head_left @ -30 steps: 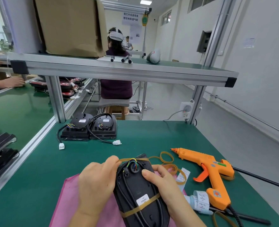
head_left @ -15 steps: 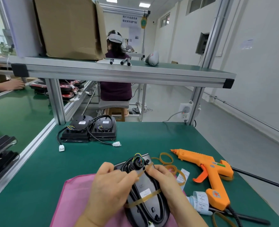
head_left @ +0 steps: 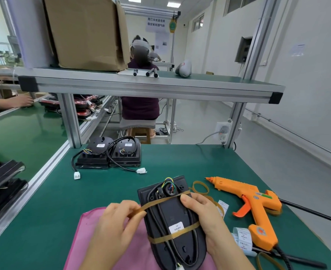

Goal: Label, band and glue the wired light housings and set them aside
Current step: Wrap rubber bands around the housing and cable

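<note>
The left hand (head_left: 119, 223) pinches a rubber band (head_left: 160, 201) stretched across the black light housing (head_left: 172, 213). The right hand (head_left: 205, 217) grips the housing's side, over a pink cloth (head_left: 82, 240).

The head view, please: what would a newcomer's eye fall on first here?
The black light housing at bottom centre, over a pink cloth, draws the eye: the right hand grips it while the left hand pinches a tan rubber band stretched across its upper end. To its right on the green table lies a bright orange glue gun, and two more wired housings sit at the table's far left.
</note>
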